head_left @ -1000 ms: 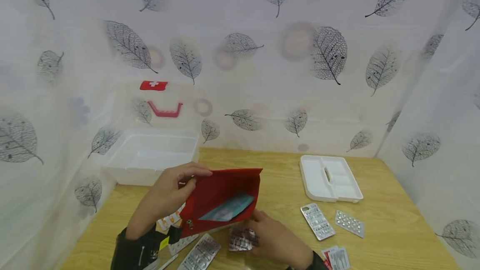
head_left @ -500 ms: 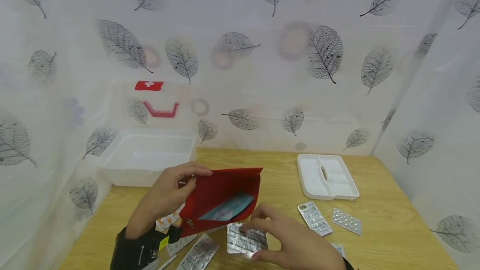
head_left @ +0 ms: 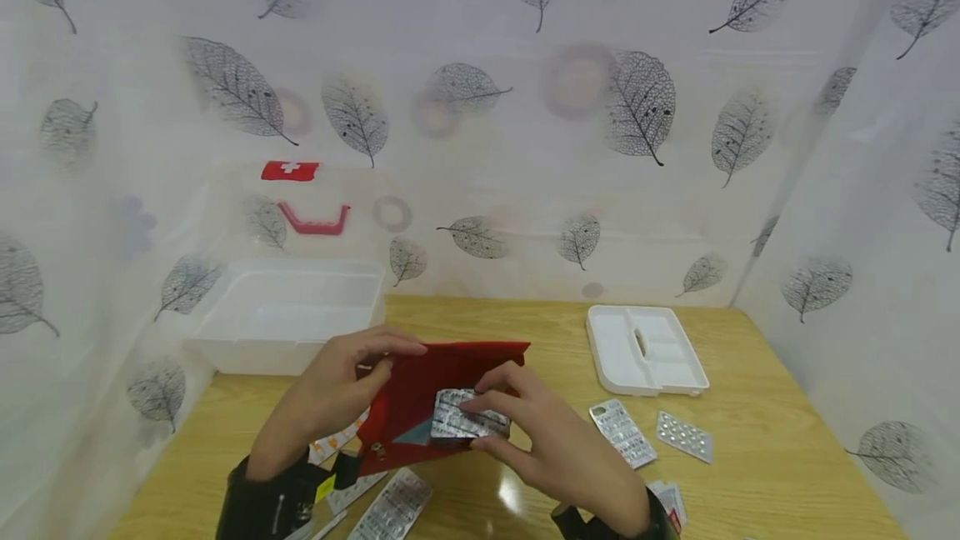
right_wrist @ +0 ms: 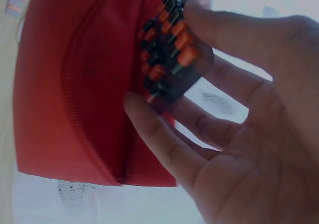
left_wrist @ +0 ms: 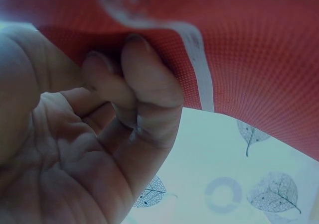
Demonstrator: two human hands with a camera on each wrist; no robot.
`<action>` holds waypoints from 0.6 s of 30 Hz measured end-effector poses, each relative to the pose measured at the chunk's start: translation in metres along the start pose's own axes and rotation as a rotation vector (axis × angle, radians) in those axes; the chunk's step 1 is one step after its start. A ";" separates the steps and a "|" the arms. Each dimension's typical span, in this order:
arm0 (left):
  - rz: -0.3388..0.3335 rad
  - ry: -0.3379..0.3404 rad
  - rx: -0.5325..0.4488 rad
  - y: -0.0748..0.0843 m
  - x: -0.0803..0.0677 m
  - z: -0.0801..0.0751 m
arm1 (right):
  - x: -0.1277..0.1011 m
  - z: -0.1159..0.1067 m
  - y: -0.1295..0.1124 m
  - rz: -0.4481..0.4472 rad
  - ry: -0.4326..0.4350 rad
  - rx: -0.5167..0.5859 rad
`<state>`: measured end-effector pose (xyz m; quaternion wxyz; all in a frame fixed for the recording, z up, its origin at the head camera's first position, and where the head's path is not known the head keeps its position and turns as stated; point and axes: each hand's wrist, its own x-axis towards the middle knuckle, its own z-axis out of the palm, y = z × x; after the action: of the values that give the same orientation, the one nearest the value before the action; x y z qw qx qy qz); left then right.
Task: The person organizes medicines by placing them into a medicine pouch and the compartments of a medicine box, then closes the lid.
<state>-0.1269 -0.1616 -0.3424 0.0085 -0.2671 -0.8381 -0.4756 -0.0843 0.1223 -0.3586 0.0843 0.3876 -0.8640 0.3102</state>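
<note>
In the head view my left hand (head_left: 341, 394) pinches the upper edge of a red zip pouch (head_left: 397, 382), holding its mouth open above the table. The left wrist view shows bent fingers and thumb gripping the pouch's red fabric (left_wrist: 259, 55). My right hand (head_left: 555, 452) holds a silver-backed blister pack (head_left: 450, 417) at the pouch opening. Orange and dark green capsules show on the blister pack (right_wrist: 174, 50) in the right wrist view; whether there is more than one pack I cannot tell. A light blue packet (head_left: 415, 434) lies inside the pouch, partly covered.
A white box (head_left: 262, 355) with a red handle (head_left: 315, 225) above it stands back left. A white divided tray (head_left: 645, 348) sits back right. Blister packs (head_left: 622, 433) and small sachets (head_left: 670, 502) lie to the right. More blister packs (head_left: 392, 507) lie front left.
My right hand has picked up the blister pack from the table below the pouch and raised it to the pouch's mouth. The left hand still holds the pouch in place.
</note>
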 end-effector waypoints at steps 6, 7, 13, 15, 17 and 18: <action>0.040 -0.017 -0.023 -0.002 0.000 0.000 | 0.007 0.011 0.011 0.091 -0.051 0.051; 0.044 -0.017 -0.026 -0.002 0.001 0.000 | 0.008 0.013 0.012 0.100 -0.056 0.062; 0.050 -0.019 -0.029 -0.002 0.000 -0.001 | 0.014 0.023 0.017 0.120 -0.099 0.081; 0.053 -0.022 -0.022 -0.002 0.000 0.000 | 0.015 0.027 0.018 0.110 -0.107 0.078; 0.054 -0.024 -0.015 -0.002 0.000 0.000 | 0.016 0.031 0.019 0.093 -0.107 0.073; 0.055 -0.025 -0.013 -0.002 -0.001 0.000 | 0.016 0.033 0.020 0.084 -0.106 0.073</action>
<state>-0.1276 -0.1629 -0.3444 0.0095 -0.2961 -0.8273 -0.4772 -0.1064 0.1027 -0.3875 0.0110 0.3696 -0.8710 0.3235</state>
